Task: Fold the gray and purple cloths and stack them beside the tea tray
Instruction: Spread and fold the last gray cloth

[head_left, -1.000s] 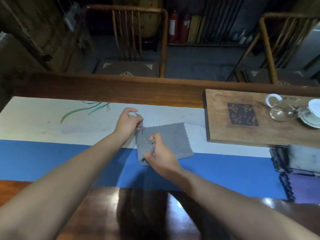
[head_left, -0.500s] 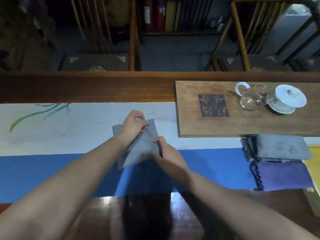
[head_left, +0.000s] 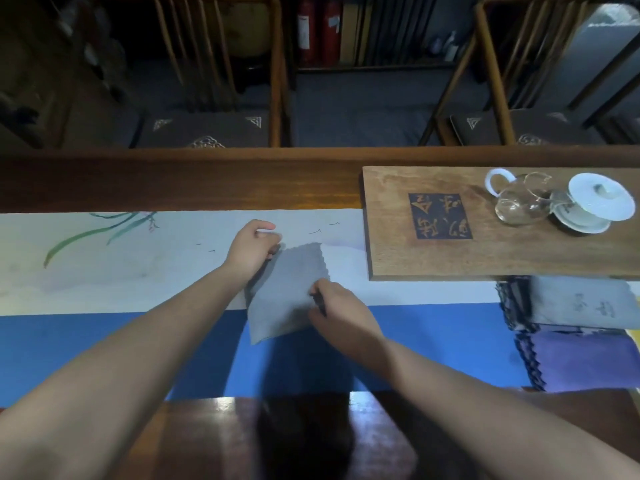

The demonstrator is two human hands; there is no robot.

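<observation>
Cloth first: from the head camera, the only view I have, the small gray scallop-edged cloth [head_left: 289, 292] sits at the centre of the frame on the white and blue table runner [head_left: 104, 271], straddling the line where white gives way to blue. Half a second ago it was tented into a triangular shape between the hands; now it lies as a compact, nearly flat rectangle, so I judge a fold has just been laid down and is being pressed. My left hand [head_left: 254, 251] is curled mostly closed at the cloth's upper left corner, thumb and fingers pinching that corner against the runner. My right hand [head_left: 337, 308] is also curled, fingertips nipping the right edge of the cloth low down; how much fabric is inside that pinch I cannot tell. To the right of centre, the rectangular wooden tea tray [head_left: 433, 258] carries a clear glass pitcher [head_left: 519, 206] and a white lidded porcelain cup [head_left: 597, 202]. Just below the tray's near edge, at the right border of the frame, a folded gray cloth with dark trim [head_left: 575, 301] and a purple cloth [head_left: 588, 362] already lie. My reading is that this gray piece needs squaring off, then carrying right to that pile.
</observation>
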